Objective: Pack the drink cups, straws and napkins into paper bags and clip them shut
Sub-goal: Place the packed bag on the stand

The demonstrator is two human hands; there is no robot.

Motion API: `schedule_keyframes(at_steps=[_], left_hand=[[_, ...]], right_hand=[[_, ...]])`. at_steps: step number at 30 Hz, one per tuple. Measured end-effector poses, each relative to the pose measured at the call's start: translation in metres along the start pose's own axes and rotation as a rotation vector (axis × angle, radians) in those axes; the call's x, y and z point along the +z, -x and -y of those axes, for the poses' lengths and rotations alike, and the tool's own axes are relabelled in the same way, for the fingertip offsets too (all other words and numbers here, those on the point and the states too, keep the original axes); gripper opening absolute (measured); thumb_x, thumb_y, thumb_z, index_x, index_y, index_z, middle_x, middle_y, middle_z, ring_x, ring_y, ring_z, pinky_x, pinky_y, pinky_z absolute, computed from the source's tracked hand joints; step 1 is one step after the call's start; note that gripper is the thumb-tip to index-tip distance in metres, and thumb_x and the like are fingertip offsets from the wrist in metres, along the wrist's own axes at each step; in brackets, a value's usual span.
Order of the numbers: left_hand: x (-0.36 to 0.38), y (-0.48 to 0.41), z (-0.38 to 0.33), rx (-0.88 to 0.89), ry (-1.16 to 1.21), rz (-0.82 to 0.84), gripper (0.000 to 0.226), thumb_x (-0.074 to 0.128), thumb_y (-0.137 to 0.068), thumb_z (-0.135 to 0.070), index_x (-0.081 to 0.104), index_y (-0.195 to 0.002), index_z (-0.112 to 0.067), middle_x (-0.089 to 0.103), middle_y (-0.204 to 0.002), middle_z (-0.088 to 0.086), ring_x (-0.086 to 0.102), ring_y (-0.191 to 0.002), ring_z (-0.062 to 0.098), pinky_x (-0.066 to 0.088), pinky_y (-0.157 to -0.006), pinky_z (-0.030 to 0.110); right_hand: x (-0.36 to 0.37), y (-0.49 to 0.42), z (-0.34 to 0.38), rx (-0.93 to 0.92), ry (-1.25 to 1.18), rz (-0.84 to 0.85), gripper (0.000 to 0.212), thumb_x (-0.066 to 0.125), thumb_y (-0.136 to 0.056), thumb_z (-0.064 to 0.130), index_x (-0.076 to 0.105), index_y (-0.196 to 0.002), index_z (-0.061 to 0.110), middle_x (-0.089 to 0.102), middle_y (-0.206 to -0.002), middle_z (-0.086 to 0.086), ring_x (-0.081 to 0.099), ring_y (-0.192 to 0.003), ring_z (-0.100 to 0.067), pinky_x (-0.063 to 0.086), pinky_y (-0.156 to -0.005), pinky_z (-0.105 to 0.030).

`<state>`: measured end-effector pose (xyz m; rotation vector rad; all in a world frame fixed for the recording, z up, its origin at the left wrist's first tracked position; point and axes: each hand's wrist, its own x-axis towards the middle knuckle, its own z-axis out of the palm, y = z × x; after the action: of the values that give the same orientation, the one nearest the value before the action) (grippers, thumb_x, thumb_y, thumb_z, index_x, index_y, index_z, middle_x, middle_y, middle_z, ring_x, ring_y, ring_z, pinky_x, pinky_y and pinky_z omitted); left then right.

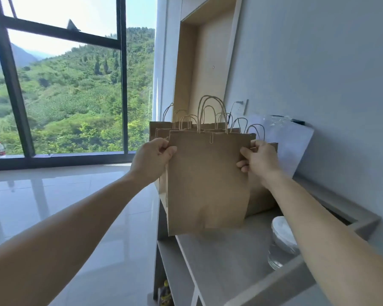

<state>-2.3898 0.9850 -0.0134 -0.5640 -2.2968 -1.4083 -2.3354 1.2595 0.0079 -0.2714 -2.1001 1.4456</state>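
Note:
A brown paper bag (206,180) with twisted paper handles hangs in the air above the grey counter (226,259). A small clip (211,138) sits on its top edge. My left hand (152,159) pinches the bag's upper left edge. My right hand (258,159) pinches its upper right edge. Behind it stand several more brown paper bags (161,131) with handles, in a row at the counter's far end. No straws or napkins show.
White lids or plates (282,233) and a clear glass item (276,257) lie at the counter's right, partly behind my right forearm. A clear plastic sheet (290,138) leans on the wall. Glossy tiled floor (75,195) and a large window lie left. Open shelves (170,272) are below.

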Motion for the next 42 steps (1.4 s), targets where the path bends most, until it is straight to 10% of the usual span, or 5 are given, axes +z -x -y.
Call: schedule_keyframes(at_steps=[12,28,35,42], left_hand=[[0.031,-0.025,0.053,0.012,-0.183,0.093,0.022,0.061,-0.095,-0.029,0.070,-0.089,-0.010,0.070,-0.081,0.005,0.061,-0.080,0.025,0.049,-0.073,0.037],[0.046,-0.029,0.066,0.164,-0.198,-0.013,0.022,0.062,-0.095,-0.032,0.068,-0.082,-0.015,0.064,-0.064,0.003,0.056,-0.065,0.027,0.046,-0.063,0.035],[0.040,-0.030,0.073,0.313,-0.249,-0.085,0.024,0.060,-0.094,-0.031,0.063,-0.075,-0.016,0.055,-0.057,-0.002,0.045,-0.056,0.021,0.045,-0.054,0.033],[0.044,-0.028,0.078,0.214,-0.223,0.052,0.025,0.057,-0.097,-0.033,0.068,-0.083,-0.015,0.064,-0.063,0.001,0.058,-0.064,0.022,0.050,-0.064,0.036]], right_hand=[[0.049,-0.070,-0.051,0.043,0.138,0.036,0.015,0.047,-0.098,-0.002,0.055,-0.097,0.011,0.067,-0.081,-0.014,0.070,-0.063,-0.022,0.060,-0.065,-0.035],[0.047,-0.061,-0.055,-0.207,0.170,-0.135,0.025,0.053,-0.093,0.001,0.053,-0.090,0.025,0.070,-0.083,-0.007,0.069,-0.060,-0.006,0.047,-0.056,-0.008],[0.054,-0.063,-0.054,-0.176,0.112,-0.121,0.023,0.051,-0.094,-0.001,0.053,-0.091,0.022,0.070,-0.080,-0.005,0.072,-0.068,-0.014,0.057,-0.074,-0.030],[0.068,-0.059,-0.054,-0.128,0.189,-0.170,0.019,0.050,-0.095,-0.001,0.054,-0.099,0.018,0.070,-0.092,-0.009,0.070,-0.069,-0.006,0.049,-0.060,-0.007]])
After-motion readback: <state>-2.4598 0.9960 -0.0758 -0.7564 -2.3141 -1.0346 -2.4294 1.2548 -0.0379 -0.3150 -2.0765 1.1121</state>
